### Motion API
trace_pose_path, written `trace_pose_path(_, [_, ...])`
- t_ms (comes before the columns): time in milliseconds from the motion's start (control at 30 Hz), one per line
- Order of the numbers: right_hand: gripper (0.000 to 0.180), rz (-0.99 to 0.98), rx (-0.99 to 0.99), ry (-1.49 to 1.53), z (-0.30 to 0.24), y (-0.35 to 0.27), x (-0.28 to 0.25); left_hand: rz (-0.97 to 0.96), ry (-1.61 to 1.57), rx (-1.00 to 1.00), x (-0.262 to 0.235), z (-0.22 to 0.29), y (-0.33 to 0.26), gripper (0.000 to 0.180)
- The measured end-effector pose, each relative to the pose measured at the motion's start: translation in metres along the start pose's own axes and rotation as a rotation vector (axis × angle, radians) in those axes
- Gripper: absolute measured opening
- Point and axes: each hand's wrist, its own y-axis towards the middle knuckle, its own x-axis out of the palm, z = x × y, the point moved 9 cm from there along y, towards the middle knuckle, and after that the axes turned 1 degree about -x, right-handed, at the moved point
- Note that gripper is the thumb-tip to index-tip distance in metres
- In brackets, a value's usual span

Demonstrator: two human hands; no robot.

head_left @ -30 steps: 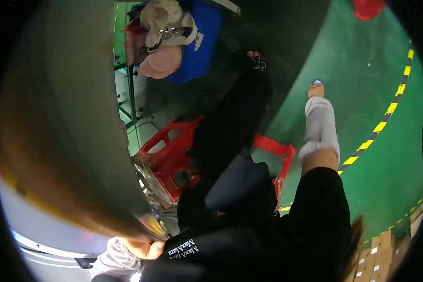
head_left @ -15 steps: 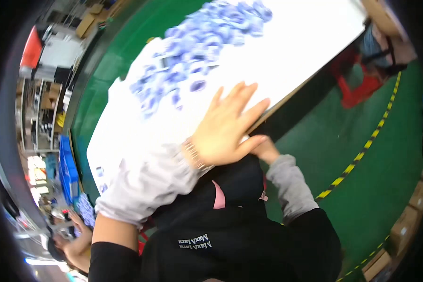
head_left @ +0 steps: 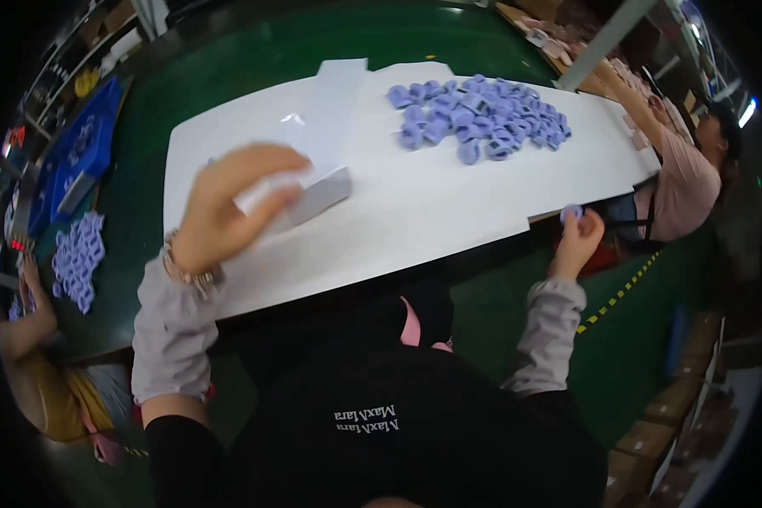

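Observation:
My left hand (head_left: 233, 207), slightly blurred, hovers over the left part of the white-covered table (head_left: 381, 229). Its fingers curve apart from the thumb, and I see nothing gripped between them. Just beyond the fingertips stands a small white box (head_left: 323, 199), partly hidden by the hand. Past the table's near edge on the right, my right hand (head_left: 577, 250) pinches a small purple rounded piece (head_left: 571, 213). A heap of similar purple pieces (head_left: 491, 118), some with dark windows, lies on the far right half of the table.
A person in a pink top (head_left: 681, 186) sits at the right end, near a metal post (head_left: 605, 46). Another person's arm (head_left: 34, 313) reaches in at left, near more purple pieces (head_left: 79, 262) and a blue bin (head_left: 80, 161). Cardboard boxes (head_left: 656, 423) stand at lower right.
The view has swung round. My left hand, earlier spread flat above the table near my right hand, is now raised at the left by the white box. My right hand has moved out rightward.

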Motion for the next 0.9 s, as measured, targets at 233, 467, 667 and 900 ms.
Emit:
trace_pose_path(233, [0.041, -0.254, -0.217, -0.389, -0.021, 0.062, 0.092, 0.47, -0.01, -0.533, -0.1, -0.13, -0.072, 0.021])
trace_pose_path(467, [0.026, -0.995, -0.488, -0.14, -0.176, -0.084, 0.286, 0.022, 0.224, -0.93, -0.078, -0.16, -0.13, 0.025])
trace_pose_path(667, [0.035, -1.342, -0.896, 0.129, -0.236, -0.197, 0.354, -0.044, 0.079, -0.808, -0.051, -0.152, -0.086, 0.023])
trace_pose_path(900, [0.06, -1.239, -0.895, 0.183, -0.219, -0.208, 0.356, 0.239, -0.779, -0.891, 0.035, -0.156, -0.041, 0.026])
